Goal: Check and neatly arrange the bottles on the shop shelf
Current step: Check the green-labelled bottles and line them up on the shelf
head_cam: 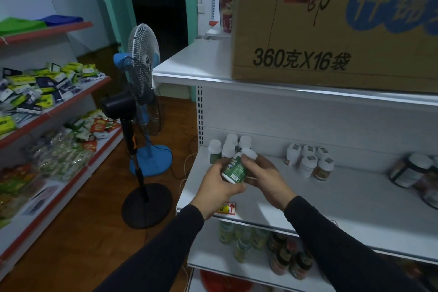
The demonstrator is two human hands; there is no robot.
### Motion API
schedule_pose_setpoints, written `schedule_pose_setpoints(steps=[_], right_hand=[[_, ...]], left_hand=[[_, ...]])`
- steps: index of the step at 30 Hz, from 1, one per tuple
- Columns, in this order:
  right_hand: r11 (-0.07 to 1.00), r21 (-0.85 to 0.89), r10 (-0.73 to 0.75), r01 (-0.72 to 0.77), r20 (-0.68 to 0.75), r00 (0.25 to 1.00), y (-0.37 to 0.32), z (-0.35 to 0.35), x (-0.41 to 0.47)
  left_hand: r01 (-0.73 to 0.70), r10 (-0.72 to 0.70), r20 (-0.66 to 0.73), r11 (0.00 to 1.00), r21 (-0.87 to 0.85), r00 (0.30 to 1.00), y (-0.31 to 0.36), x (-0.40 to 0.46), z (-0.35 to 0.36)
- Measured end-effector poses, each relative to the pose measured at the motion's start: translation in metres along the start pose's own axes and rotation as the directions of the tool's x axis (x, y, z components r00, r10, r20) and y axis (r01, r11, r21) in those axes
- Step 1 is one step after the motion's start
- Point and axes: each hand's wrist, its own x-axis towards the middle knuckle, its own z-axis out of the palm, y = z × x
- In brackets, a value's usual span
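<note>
A small green-labelled bottle with a white cap is tilted above the white middle shelf. My left hand grips its lower end and my right hand holds its cap end. Just behind stand several matching green bottles at the shelf's back left. Further right is a cluster of white-capped, orange-labelled bottles. Dark jars sit at the far right edge.
A large cardboard box sits on the top shelf. The lower shelf holds more bottles. Two standing fans are on the wooden floor to the left. Packets fill the left wall shelves.
</note>
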Motion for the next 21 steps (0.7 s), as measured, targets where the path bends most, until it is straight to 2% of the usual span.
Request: schedule_pose_setpoints(steps=[9, 13, 21], right_hand=[[0.985, 0.171, -0.011, 0.014, -0.022, 1.0, 0.0023, -0.0047, -0.0011], [0.97, 0.241, 0.026, -0.016, -0.036, 0.999, 0.0026, -0.0038, 0.0013], [0.983, 0.174, 0.061, -0.055, -0.025, 0.998, 0.0014, -0.0034, 0.0013]], left_hand=[[0.118, -0.115, 0.051, 0.99, -0.071, 0.992, -0.0005, -0.0006, -0.004], [0.082, -0.081, 0.03, 0.996, -0.046, 0.996, -0.0049, 0.0007, -0.0041], [0.06, -0.06, 0.002, 0.997, -0.043, 0.998, -0.0093, 0.0024, -0.0037]])
